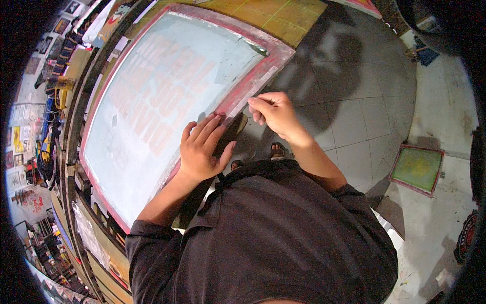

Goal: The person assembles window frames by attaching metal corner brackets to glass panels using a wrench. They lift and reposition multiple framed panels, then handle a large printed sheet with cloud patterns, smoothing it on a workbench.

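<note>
A large screen-printing frame (pixel 248 96) with a reddish, worn border lies in front of me, slightly to the left. Its pale blue mesh (pixel 131 66) carries faint pinkish block lettering. My left hand (pixel 202 147) rests on the frame's near edge, fingers spread and the thumb held apart, gripping nothing. Just off the right edge of the frame, my right hand (pixel 276 114) is closed, thumb against the curled fingers. Whatever may be between those fingertips is too small to make out.
Beyond the frame lies a yellowish board (pixel 283 17). A dark wooden rail (pixel 76 126) runs along the left, with cluttered shelves past it. Grey floor tiles (pixel 349 121) stretch out at right. A smaller green-meshed screen (pixel 417 169) leans by the right wall.
</note>
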Motion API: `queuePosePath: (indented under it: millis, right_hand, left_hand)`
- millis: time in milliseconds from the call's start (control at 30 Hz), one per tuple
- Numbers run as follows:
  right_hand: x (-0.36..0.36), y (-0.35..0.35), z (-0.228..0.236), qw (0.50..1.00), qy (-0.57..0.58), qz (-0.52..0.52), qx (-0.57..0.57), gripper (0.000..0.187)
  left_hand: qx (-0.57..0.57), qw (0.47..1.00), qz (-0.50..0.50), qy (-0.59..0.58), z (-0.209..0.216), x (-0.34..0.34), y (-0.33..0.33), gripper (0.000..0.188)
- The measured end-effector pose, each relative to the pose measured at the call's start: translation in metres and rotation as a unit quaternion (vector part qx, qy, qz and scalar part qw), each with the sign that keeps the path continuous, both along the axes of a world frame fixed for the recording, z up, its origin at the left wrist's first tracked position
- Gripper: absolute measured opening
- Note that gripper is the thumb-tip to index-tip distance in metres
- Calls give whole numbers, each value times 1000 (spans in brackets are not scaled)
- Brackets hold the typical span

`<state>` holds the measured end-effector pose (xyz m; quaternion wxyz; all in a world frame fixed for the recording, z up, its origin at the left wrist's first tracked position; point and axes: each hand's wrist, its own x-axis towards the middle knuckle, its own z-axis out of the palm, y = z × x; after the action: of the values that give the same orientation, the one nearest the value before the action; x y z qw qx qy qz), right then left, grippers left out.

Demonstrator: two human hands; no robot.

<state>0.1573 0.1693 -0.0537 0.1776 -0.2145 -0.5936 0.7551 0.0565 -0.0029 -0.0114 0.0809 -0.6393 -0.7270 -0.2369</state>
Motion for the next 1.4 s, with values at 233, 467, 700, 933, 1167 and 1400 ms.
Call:
queuePosePath:
  millis: [233, 467, 700, 933, 1167, 1400]
  right_hand:
    - [15, 13, -2, 992, 75, -66, -73, 22]
    - [11, 22, 8, 992, -76, -60, -82, 29]
    - [-6, 11, 3, 997, -27, -76, 22, 28]
    - [1, 7, 3, 992, 35, -119, 3, 23]
    - [7, 15, -3, 978, 112, -128, -122, 19]
    - [14, 22, 4, 955, 185, -152, -176, 19]
  left_hand:
    - [6, 1000, 1, 19, -4, -2, -2, 34]
    - [12, 1000, 6, 21, -4, 0, 0, 33]
    - [8, 1000, 13, 11, -2, 1, -1, 32]
    - [22, 1000, 12, 17, -5, -1, -3, 34]
    - [20, 1000, 13, 11, -4, -1, -2, 33]
    - [18, 1000, 16, 4, -4, -1, -3, 33]
